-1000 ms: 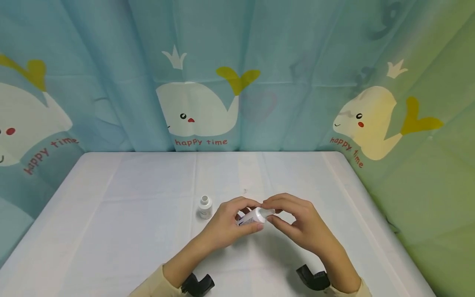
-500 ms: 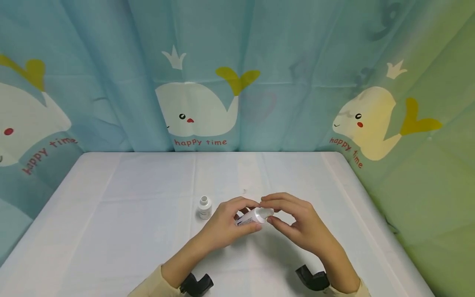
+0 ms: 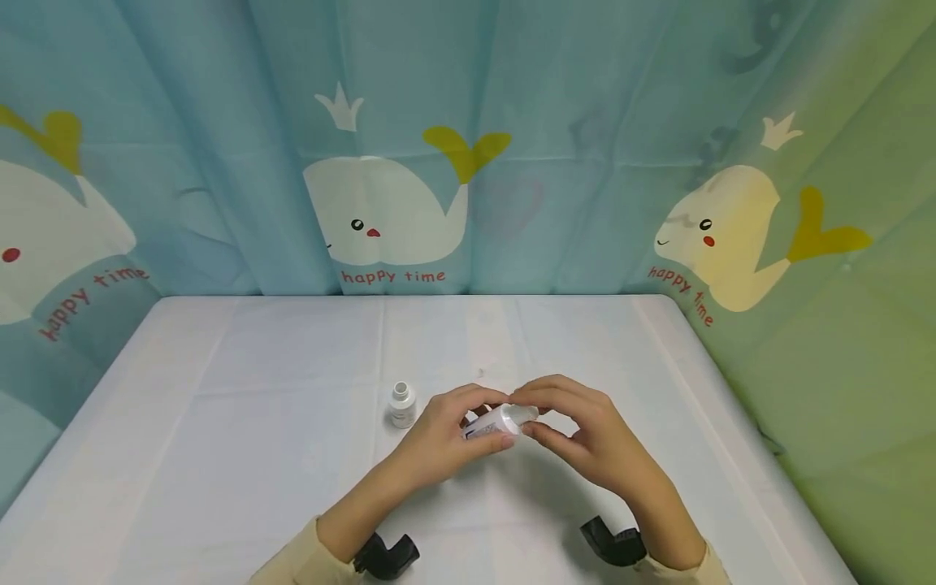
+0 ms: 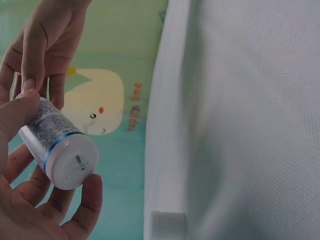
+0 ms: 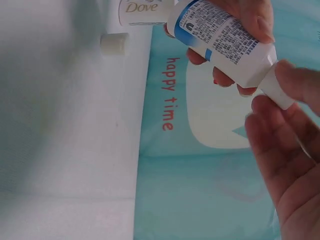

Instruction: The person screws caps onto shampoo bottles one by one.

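1. Over the last second we see hardly any change: both hands meet at the same labelled bottle (image 5: 220, 40), raised above the worktop (image 3: 292, 349).
2. Our left hand (image 3: 442, 435) is wrapped round its body, bottle tilted; our right hand (image 3: 585, 418) pinches the white cap (image 5: 273, 89) between thumb and fingers.
3. That cap sits on the neck; we cannot tell whether it is turning. So we judge the capping work unsettled.
4. The second bottle (image 3: 402, 409) stands uncapped beyond our left wrist, in the same place as before.
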A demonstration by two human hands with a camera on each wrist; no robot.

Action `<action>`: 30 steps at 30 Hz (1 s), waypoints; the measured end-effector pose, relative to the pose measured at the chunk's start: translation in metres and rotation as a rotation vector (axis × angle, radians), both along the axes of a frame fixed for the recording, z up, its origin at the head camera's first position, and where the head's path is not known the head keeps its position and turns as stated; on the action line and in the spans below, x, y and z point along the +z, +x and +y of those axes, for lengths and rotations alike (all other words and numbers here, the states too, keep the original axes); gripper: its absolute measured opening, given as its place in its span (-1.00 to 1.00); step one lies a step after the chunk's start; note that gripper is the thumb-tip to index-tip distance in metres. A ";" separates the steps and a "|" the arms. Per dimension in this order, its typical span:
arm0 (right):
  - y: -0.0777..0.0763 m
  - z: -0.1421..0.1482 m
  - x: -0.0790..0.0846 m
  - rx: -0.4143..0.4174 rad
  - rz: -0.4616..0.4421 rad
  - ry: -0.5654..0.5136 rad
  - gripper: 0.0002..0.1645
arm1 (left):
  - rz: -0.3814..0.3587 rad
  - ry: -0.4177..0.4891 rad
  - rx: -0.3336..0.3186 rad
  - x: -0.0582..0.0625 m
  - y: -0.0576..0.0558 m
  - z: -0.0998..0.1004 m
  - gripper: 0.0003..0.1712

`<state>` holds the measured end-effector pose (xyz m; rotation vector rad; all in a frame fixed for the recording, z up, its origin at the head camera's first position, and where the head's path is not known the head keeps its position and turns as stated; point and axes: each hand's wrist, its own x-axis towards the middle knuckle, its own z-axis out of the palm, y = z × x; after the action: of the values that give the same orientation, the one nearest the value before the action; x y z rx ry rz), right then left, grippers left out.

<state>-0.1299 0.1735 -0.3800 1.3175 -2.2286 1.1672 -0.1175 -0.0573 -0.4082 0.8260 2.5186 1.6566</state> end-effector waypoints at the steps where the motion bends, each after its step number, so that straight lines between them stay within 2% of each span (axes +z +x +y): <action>1: 0.000 0.000 0.000 0.012 0.001 -0.006 -0.51 | -0.001 0.001 -0.004 -0.001 0.000 0.000 -0.60; 4: -0.001 0.000 -0.001 0.029 0.001 -0.013 -0.53 | -0.002 0.015 -0.018 -0.004 0.000 0.001 -0.60; 8: 0.000 -0.002 -0.003 0.001 -0.005 0.004 -0.57 | 0.008 0.043 -0.008 -0.008 0.000 0.004 -0.60; 12: 0.001 -0.003 -0.005 -0.058 0.001 0.024 -0.61 | 0.079 0.043 0.049 -0.012 0.002 0.008 -0.59; 15: 0.001 -0.006 -0.005 -0.089 0.034 0.016 -0.60 | 0.157 0.026 0.118 -0.013 0.004 0.009 -0.59; 18: 0.001 -0.007 -0.005 -0.121 0.041 0.002 -0.60 | 0.181 0.027 0.157 -0.013 0.005 0.012 -0.59; 21: 0.001 -0.006 -0.004 -0.145 0.003 0.015 -0.61 | 0.158 0.036 0.175 -0.013 0.005 0.013 -0.56; 26: 0.000 0.002 -0.004 -0.180 -0.137 0.064 -0.52 | 0.074 0.048 0.170 -0.014 0.003 0.013 -0.52; 30: -0.004 0.007 -0.009 -0.146 -0.266 0.049 -0.50 | -0.002 0.105 0.178 -0.013 0.000 0.014 -0.46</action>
<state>-0.1343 0.1802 -0.3893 1.0466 -2.5052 1.3057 -0.1178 -0.0429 -0.4215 0.6212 2.5909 1.8547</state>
